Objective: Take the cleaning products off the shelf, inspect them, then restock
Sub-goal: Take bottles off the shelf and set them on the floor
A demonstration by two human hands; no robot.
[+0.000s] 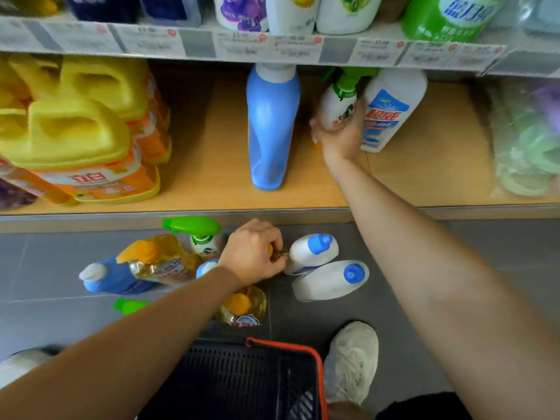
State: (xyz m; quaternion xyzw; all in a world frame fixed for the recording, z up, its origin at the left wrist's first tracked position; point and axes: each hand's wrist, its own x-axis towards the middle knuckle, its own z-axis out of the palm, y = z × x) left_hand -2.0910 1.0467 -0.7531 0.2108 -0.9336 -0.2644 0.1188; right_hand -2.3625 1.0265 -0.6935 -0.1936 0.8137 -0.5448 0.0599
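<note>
Wooden shelf (197,183), 12 o'clock: right hand (341,137) fingers wrapped round green-trigger spray bottle (338,107), touching white bottle (391,107) at its 3 o'clock. Floor (454,268), 6 o'clock: left hand (253,253) fingers curled on orange-capped bottle (270,248). Best to keep the sprayer upright, base flat.
</note>
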